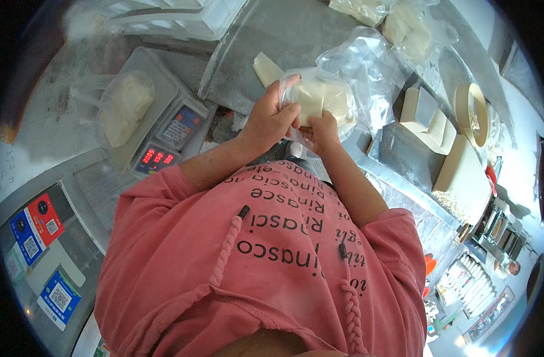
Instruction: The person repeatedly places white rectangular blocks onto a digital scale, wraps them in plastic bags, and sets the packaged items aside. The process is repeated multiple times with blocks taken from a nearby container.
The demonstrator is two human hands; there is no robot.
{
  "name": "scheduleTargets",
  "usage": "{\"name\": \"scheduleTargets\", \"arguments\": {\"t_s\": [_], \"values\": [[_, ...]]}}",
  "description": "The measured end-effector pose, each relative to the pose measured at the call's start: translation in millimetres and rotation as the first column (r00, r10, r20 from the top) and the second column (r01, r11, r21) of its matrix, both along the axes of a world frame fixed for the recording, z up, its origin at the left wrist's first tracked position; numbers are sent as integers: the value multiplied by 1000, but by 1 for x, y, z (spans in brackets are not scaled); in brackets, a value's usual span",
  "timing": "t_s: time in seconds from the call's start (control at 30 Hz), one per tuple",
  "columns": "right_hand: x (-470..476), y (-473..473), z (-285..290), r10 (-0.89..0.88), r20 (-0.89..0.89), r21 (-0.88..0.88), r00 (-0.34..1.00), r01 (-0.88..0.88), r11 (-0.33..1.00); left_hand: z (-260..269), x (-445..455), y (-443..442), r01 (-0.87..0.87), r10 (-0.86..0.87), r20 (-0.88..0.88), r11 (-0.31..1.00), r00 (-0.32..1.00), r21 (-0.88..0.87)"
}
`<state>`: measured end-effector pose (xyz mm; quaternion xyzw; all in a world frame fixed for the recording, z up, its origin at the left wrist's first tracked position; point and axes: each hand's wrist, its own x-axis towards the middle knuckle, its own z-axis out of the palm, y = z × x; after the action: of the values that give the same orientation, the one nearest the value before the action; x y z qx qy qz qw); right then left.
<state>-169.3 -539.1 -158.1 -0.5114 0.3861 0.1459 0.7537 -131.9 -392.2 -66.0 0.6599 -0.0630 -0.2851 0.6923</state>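
Observation:
A clear plastic bag (290,96) with pale sheets of dough (311,99) in it is held up before my chest. My left hand (268,114) grips the bag's left side, its thumb lying against the dough. From below, my right hand (322,130) pinches the lower part of the bag and dough. The fingers behind the bag are partly hidden. Just beyond my left hand, a loose piece of dough sheet (267,69) rests on the metal worktop (281,26). Crumpled clear plastic bags (365,71) lie beyond my right hand.
At left, a digital scale (176,122) with lit red digits carries a bagged lump of dough (127,107). Filled bags (405,31) lie at the far right. Thick dough strips (426,120) and a dough roll (470,114) stand on the right. White plastic crates (174,22) are at top left.

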Motion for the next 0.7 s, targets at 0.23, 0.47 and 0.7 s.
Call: {"name": "scheduleTargets", "arguments": {"t_s": [0.23, 0.47, 0.7], "values": [[15, 0, 1, 58, -15, 70, 998, -57, 996, 6, 2, 0, -8, 8, 25, 1000, 1000, -7], [11, -23, 48, 785, -344, -900, 515, -420, -118, 19, 2, 0, -6, 1, -76, 998, 997, -63], [56, -100, 89, 621, -776, -624, -106, -16, -782, 24, 13, -8, -52, 19, -195, 985, 981, -165]]}}
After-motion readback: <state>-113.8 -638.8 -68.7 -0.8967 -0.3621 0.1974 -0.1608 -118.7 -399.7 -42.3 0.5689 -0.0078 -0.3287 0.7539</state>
